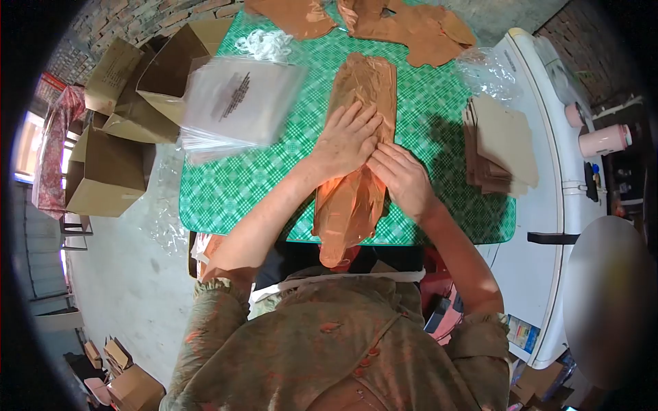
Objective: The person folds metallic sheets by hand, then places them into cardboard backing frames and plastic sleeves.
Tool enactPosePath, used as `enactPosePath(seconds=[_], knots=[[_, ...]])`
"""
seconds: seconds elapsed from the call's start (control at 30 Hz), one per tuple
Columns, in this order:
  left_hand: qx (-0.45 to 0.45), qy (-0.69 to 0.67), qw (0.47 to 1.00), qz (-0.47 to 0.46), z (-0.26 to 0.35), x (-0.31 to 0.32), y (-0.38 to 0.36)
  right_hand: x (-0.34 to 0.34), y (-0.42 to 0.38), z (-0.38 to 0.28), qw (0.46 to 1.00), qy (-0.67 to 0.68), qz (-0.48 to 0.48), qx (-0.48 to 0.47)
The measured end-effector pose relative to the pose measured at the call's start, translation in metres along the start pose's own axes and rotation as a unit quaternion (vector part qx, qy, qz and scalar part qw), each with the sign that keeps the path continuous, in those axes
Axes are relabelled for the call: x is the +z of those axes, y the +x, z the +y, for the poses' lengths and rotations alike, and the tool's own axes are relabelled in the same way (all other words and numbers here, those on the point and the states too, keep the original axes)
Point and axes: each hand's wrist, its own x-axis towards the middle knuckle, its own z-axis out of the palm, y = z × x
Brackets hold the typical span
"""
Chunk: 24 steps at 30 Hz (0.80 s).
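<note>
A copper-coloured foil balloon (pixel 349 212), flat and folded into a long strip, lies on the green checked tabletop (pixel 288 185). Its lower end hangs past the near edge. My left hand (pixel 346 140) rests flat across its middle with the fingers stretched out. Beside it, my right hand (pixel 401 178) touches the right edge of the foil, fingers extended toward the left hand; its thumb is hidden. More copper foil balloons (pixel 384 24) lie spread at the far edge of the table.
Clear plastic bags with printed text (pixel 236 103) are stacked at the left, near a bundle of white cord (pixel 264 44). Brown card sheets (pixel 504 144) and crumpled clear plastic (pixel 488 72) lie right. Open cardboard boxes (pixel 110 168) stand left; a white appliance (pixel 541 205) borders the right.
</note>
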Motion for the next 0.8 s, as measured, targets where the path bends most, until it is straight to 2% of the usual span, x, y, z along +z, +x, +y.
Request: enactPosePath(seconds=[0.1,0.2,0.4,0.53,0.67,0.7,0.8], knots=[[-0.009,-0.024,0.998,-0.05,-0.001,-0.008,0.002,-0.002,-0.004,0.001,1.0,0.021,-0.007,0.021],[-0.035,-0.021,0.989,-0.144,0.008,-0.023,-0.007,-0.006,-0.011,-0.007,0.998,0.044,-0.022,0.035],[-0.073,-0.056,0.971,-0.22,0.046,-0.047,-0.048,-0.021,-0.036,-0.057,0.995,0.08,-0.034,0.044],[-0.041,-0.132,0.97,-0.201,0.058,-0.078,-0.054,-0.025,-0.043,-0.066,0.996,0.073,-0.04,0.036],[-0.021,-0.155,0.974,-0.166,0.043,-0.086,-0.06,-0.022,-0.046,-0.067,0.995,0.079,-0.038,0.04],[-0.025,-0.163,0.978,-0.125,0.042,-0.083,-0.065,-0.023,-0.045,-0.067,0.995,0.08,-0.038,0.04],[0.038,-0.093,0.992,-0.076,0.032,-0.083,-0.071,-0.023,-0.044,-0.066,0.995,0.081,-0.039,0.039]])
